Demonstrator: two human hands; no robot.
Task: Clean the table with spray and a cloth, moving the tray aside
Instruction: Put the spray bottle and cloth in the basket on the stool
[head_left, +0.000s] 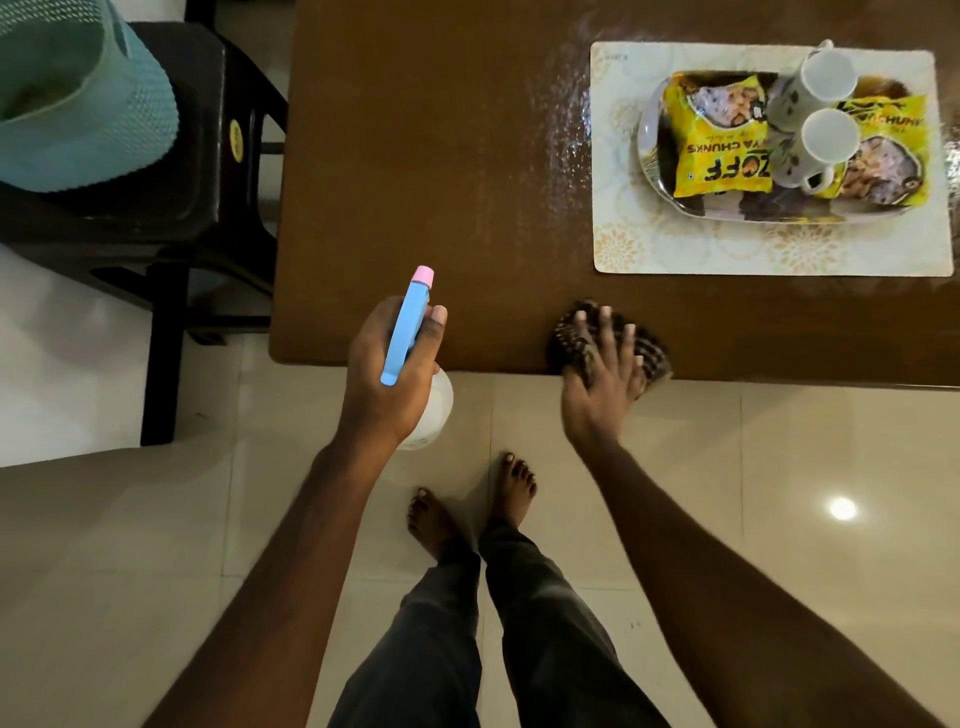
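Two hands busy — left hand (387, 371) grips the spray bottle (408, 325), right hand (602, 371) presses the cloth (571, 338) flat.

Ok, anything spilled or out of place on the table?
Nothing spilled. The wet sheen on the table left of the mat looks like spray. The tray sits upright, with both cups standing.

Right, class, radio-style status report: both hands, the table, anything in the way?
Left hand gripping spray bottle, off table edge. Right hand flat on cloth at near edge. Table wet beside placemat. Tray with packets, mugs not yet moved.
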